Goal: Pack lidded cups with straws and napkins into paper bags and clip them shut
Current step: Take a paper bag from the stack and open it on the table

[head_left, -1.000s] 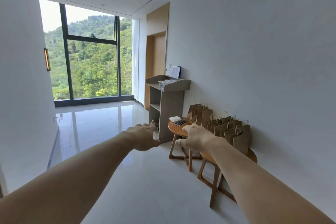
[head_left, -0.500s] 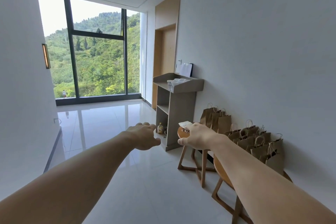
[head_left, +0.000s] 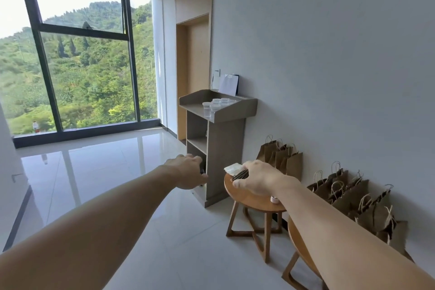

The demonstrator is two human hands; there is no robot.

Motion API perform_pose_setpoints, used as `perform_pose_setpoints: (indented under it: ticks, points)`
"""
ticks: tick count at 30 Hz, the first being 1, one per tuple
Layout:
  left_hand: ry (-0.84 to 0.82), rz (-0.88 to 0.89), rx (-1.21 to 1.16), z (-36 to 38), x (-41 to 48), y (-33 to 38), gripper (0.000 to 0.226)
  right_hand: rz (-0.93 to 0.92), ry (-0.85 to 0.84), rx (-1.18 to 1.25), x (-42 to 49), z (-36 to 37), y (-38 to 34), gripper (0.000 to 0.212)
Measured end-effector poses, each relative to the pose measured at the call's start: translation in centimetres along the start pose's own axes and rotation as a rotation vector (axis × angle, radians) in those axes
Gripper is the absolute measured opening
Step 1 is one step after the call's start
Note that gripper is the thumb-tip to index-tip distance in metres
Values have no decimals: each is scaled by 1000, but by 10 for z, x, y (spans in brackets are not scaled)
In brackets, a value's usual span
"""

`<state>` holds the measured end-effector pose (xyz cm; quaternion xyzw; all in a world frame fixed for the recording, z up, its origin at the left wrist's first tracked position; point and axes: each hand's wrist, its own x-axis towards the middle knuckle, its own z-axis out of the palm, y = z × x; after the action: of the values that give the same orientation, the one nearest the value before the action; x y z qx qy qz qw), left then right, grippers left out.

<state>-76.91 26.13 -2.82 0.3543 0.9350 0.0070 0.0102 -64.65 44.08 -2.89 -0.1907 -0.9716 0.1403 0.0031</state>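
Grip: left hand (head_left: 188,172), right hand (head_left: 259,180) loosely curled, empty | paper bags (head_left: 353,193): contents hidden

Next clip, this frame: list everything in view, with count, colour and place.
stand: one, grey, against the wall
lidded cups: about six, clear, on top of the stand
sheet: one, white, leaning on the wall behind the cups
stools: two, wooden, round, right of the stand
napkins: one stack, white, far edge of the farther stool
straws: one bundle, dark, beside the napkins
paper bags: many, brown, two groups along the wall
bottle: one, red and white, at the foot of the window
left hand: held out in front of the stand
right hand: over the farther stool, above the straws
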Motion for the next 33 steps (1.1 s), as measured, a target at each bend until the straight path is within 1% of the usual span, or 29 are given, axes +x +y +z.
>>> perform_pose_setpoints:
  ticks: [2, 5, 8, 12, 16, 19, 23, 26, 30, 33]
  points:
    - [16, 17, -2, 1, 45, -7, 61, 10, -1, -12, 44, 0, 6, 64]
    - [21, 32, -4, 5, 112, -17, 63, 10, 9, -23, 116, 2, 20, 69]
    - [-1, 16, 0, 5, 176, -28, 62, 13, -7, -16, 185, -4, 31, 72]
    - [26, 3, -11, -2, 261, -44, 62, 12, -5, -29, 268, -16, 45, 72]
    - [-19, 39, -25, -2, 344, -59, 62, 33, -21, -41, 342, -23, 57, 72]
    - [-17, 56, -22, 0, 412, -68, 63, 75, -20, -41, 401, -23, 68, 72]
    - [-20, 139, 5, 11, 506, -79, 66, 133, 2, -43, 484, -18, 81, 71]
    - [-57, 208, 24, 15, 577, -85, 66, 206, -3, -22, 538, -18, 96, 73]
    - [-80, 314, 28, 17, 664, -76, 68, 316, 43, -14, 594, -18, 126, 74]
    - [-124, 393, 12, 26, 714, -55, 71, 404, -22, -2, 619, -15, 157, 77]
